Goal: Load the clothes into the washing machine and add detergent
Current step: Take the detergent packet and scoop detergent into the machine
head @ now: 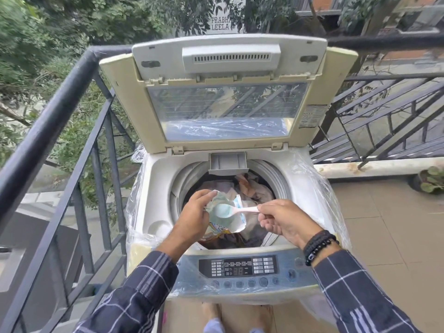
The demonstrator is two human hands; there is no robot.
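Note:
A top-loading washing machine point(156, 188) stands in front of me with its lid point(228, 92) raised. Clothes point(254, 191) in mixed colours fill its drum. My left hand point(194, 217) holds an open detergent packet point(233, 219) over the drum. My right hand point(286, 219) pinches the handle of a white plastic spoon point(242, 210). The spoon's bowl sits at the packet's mouth, heaped with pale blue powder. A small detergent drawer point(228, 163) sticks out at the drum's back rim.
The control panel point(240, 266) with buttons lies at the machine's near edge. Clear plastic film point(319, 188) wraps the machine's sides. A dark metal railing point(60, 131) runs along the left and behind. A potted plant point(431, 180) sits on the tiled floor at the right.

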